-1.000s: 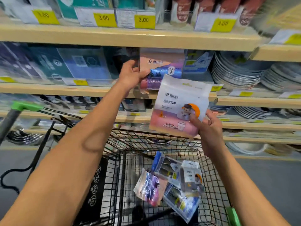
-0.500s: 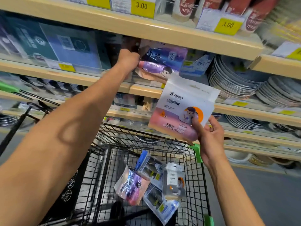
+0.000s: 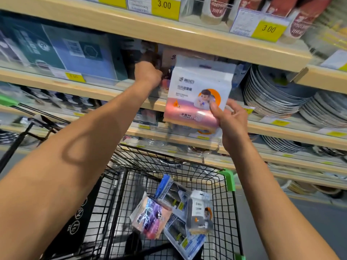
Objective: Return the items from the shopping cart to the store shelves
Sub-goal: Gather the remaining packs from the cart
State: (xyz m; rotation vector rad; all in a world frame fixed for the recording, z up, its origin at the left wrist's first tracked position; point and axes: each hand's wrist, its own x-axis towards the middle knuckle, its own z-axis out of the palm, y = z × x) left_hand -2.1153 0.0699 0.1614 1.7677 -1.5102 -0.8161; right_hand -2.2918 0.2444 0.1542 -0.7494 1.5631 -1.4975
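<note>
My right hand [image 3: 231, 121] grips a white-and-pink pack [image 3: 197, 87] by its lower right corner, held upright in front of the middle shelf [image 3: 105, 91]. My left hand [image 3: 148, 74] reaches into that shelf with its fingers curled on a pink pack [image 3: 167, 56] standing there. The white-and-pink pack hides most of it. Below, the black wire shopping cart [image 3: 169, 160] holds a pink-purple pack [image 3: 150, 216], a white pouch [image 3: 201, 212] and blue-edged clear packs [image 3: 172, 194].
Blue and teal boxes [image 3: 84, 53] fill the shelf left of my left hand. Stacks of grey plates [image 3: 272, 91] stand to the right. The upper shelf board [image 3: 169, 32] with yellow 3.00 tags [image 3: 164, 5] hangs close above both hands.
My right hand has raised the white-and-pink pack up to the middle shelf. My left hand has pushed the pink pack deeper into the shelf. The view has moved closer to the shelves.
</note>
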